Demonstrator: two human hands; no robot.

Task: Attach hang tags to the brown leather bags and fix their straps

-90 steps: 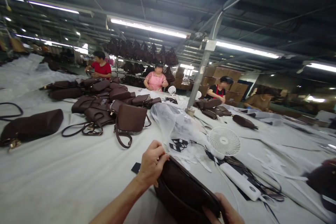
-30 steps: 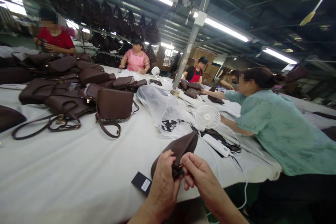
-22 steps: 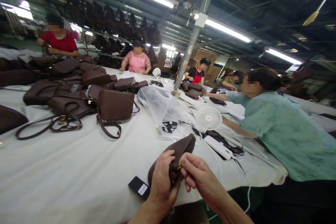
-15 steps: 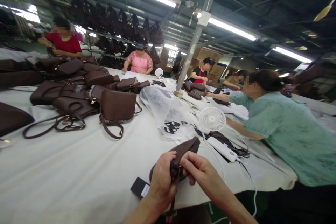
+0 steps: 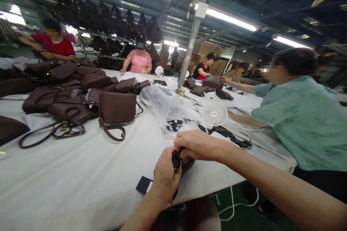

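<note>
Near the table's front edge, a dark brown bag (image 5: 187, 164) is mostly hidden behind my hands. My left hand (image 5: 166, 173) is wrapped round its near side. From above and the right, my right hand (image 5: 191, 145) reaches over it with bent fingers pressed on its upper part, close to my left fingertips. What exactly the right fingertips pinch is hidden. A black tag (image 5: 144, 184) with a white label sticks out left of my left wrist, over the white cloth.
Brown bags (image 5: 117, 108) pile up on the left of the white-covered table (image 5: 81, 173). Beyond my hands are clear plastic (image 5: 159, 103), a white fan (image 5: 214, 114) and a metal post (image 5: 187, 54). A person in green (image 5: 303, 115) leans in at the right; others work farther back.
My right hand has moved up and over the bag, its forearm now crossing the white device. The bag has turned and shows less. The person in green now touches a brown bag farther back.
</note>
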